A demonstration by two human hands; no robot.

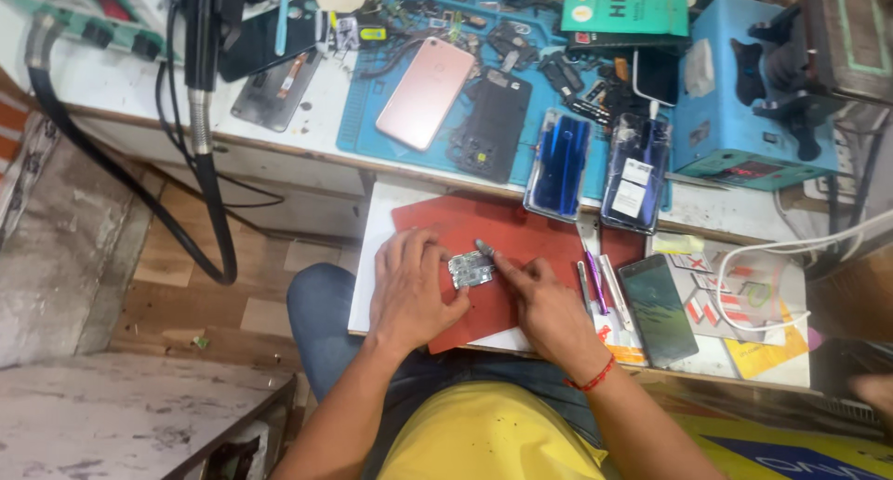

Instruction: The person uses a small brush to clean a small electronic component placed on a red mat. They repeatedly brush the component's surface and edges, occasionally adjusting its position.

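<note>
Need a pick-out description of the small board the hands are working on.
Start at the red mat on the pull-out shelf in front of the person. Near its middle, between the left hand and right hand, lies a small circuit board. It is the only bare, silvery, chip-studded piece there; the phones nearby are whole and far larger.

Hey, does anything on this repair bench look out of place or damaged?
Yes. Loose phone parts lie scattered over the blue mat, beside a black phone with its back off. Between the left hand and right hand, a bare circuit board sits on the red mat.
</note>
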